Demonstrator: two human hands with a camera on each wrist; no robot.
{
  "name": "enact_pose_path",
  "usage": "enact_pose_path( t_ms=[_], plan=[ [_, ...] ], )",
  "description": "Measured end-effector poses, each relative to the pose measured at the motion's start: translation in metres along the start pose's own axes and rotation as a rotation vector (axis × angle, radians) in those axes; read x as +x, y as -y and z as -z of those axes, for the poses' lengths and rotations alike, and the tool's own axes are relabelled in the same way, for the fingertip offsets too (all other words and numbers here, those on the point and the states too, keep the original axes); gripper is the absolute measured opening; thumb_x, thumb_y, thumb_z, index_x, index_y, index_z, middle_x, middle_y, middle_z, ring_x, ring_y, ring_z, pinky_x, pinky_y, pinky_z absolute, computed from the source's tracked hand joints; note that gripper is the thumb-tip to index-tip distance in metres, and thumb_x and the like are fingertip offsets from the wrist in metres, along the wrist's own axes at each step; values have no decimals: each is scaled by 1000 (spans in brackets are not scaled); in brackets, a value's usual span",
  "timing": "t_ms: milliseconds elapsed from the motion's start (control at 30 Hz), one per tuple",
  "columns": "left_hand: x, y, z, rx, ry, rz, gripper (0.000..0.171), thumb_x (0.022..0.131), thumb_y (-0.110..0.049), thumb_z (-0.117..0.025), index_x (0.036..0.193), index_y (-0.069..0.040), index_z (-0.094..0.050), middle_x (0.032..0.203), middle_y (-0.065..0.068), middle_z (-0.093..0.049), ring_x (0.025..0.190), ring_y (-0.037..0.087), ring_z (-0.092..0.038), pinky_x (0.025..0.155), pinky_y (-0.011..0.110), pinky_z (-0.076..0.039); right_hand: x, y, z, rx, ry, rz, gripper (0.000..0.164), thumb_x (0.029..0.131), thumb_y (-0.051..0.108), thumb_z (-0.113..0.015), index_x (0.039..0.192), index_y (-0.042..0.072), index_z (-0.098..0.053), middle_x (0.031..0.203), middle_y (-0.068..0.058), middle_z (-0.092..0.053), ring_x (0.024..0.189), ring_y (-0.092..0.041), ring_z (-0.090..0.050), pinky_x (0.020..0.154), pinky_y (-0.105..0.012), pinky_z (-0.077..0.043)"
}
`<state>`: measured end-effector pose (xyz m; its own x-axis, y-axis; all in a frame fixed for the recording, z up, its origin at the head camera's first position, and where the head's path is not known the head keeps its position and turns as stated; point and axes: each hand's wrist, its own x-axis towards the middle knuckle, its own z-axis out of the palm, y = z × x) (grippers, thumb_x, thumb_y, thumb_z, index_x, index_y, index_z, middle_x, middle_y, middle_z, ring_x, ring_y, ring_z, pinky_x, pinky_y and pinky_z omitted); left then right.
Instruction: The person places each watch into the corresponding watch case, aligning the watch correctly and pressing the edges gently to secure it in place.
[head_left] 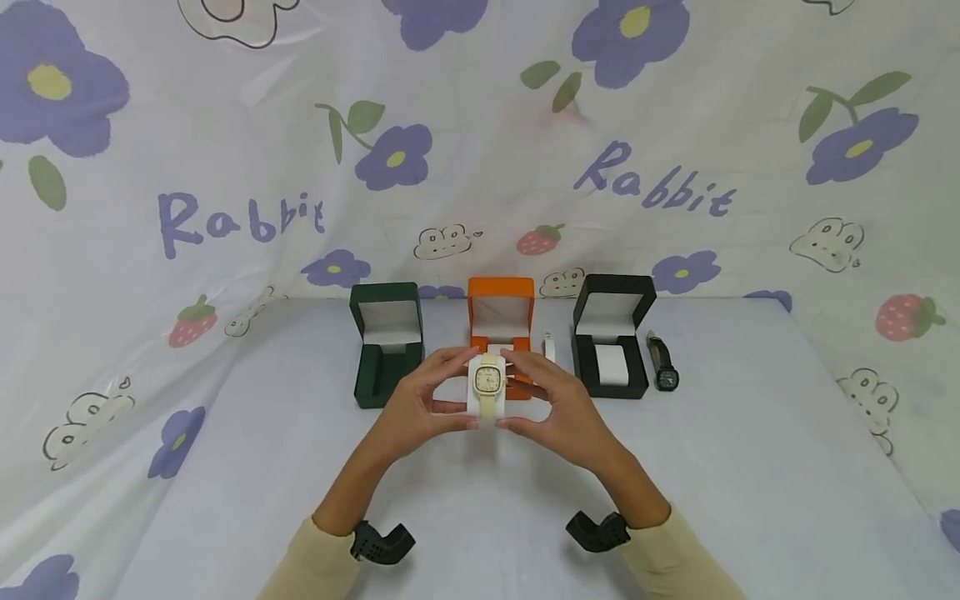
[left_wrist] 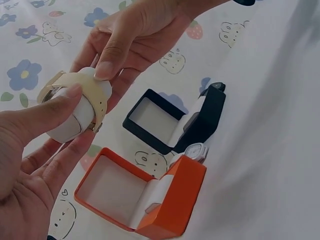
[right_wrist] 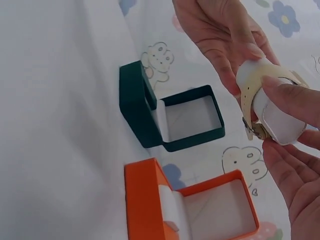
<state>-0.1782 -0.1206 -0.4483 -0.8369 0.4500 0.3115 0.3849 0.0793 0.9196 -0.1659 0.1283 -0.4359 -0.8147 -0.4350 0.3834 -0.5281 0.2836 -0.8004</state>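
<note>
Held up over the table is a wristwatch (head_left: 488, 381) with a cream strap and a squarish dial, wrapped around a white cushion (left_wrist: 65, 127). My left hand (head_left: 426, 402) grips one end of the cushion, with the thumb on the strap in the left wrist view. On the other end my right hand (head_left: 564, 408) pinches it between thumb and fingers. An open dark green box (head_left: 367, 379) stands behind my left hand, its base without a cushion. The open orange box (head_left: 500, 287), partly hidden by the hands, has a white cushion inside (left_wrist: 159, 192).
An open black box (head_left: 636, 367) with a white cushion (head_left: 612, 365) stands at the right. Beside it lies a black watch (head_left: 664, 371). A white watch (head_left: 550, 346) lies between the orange and black boxes. Behind them hangs a flower-printed cloth (head_left: 465, 183).
</note>
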Motion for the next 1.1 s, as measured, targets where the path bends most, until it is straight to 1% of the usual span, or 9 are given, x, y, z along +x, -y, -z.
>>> enact_pose_path(
  t_ms=[100,200,300,500,667,767,867,1000,1100],
  plan=[
    [-2,-1,5,18,-3,7,84,79,-5,-87,152,-25,-50,150,1,-46,131,29,-53,85,35,-61,5,2,-1,14,21,5,84,78,10,-89,151,14,-48,145,-5,-53,124,-24,-60,100,-35,-54],
    [-4,0,11,41,-5,5,82,80,-6,-86,152,-21,-50,150,3,-46,132,29,-52,87,35,-60,9,5,-4,26,40,4,84,77,7,-89,151,12,-49,145,-6,-53,125,-24,-60,99,-37,-54],
    [-6,0,17,70,-12,4,82,79,-5,-87,151,-18,-50,150,5,-48,131,29,-52,89,34,-59,14,8,-7,23,61,-3,85,77,7,-89,151,12,-48,147,-7,-52,127,-25,-59,99,-36,-54],
    [-8,-3,30,123,-27,22,83,75,1,-87,149,-17,-53,148,4,-50,127,26,-53,92,34,-59,25,12,-14,-55,75,-19,83,78,14,-90,151,12,-50,148,-8,-53,132,-29,-55,99,-34,-54],
    [-12,-2,39,204,-47,60,85,74,4,-88,150,-11,-51,148,9,-51,127,29,-53,91,40,-59,32,10,-23,-55,97,-9,84,77,14,-90,151,10,-49,142,-9,-57,125,-30,-60,99,-39,-55],
    [-17,0,44,252,-63,72,87,74,0,-89,151,-13,-50,147,8,-53,128,28,-53,91,40,-59,36,9,-28,-48,110,-5,84,77,14,-90,150,8,-48,139,-9,-60,122,-30,-63,99,-39,-55],
    [-21,3,50,281,-80,70,86,74,-7,-91,150,-17,-51,146,4,-55,130,24,-53,92,39,-59,39,9,-34,-68,114,-19,84,78,16,-90,150,8,-49,136,-8,-63,122,-27,-63,99,-35,-54],
    [-23,8,58,296,-94,65,82,75,-17,-92,148,-22,-55,144,0,-57,130,23,-53,92,42,-59,45,9,-40,-85,113,-39,84,78,16,-90,151,9,-49,134,-8,-64,121,-23,-64,99,-32,-54],
    [-24,13,63,292,-94,62,81,75,-18,-92,147,-22,-55,144,1,-58,129,25,-54,92,45,-59,50,8,-44,-95,114,-29,84,77,17,-91,150,8,-49,133,-8,-65,119,-24,-65,100,-34,-54]
  ],
)
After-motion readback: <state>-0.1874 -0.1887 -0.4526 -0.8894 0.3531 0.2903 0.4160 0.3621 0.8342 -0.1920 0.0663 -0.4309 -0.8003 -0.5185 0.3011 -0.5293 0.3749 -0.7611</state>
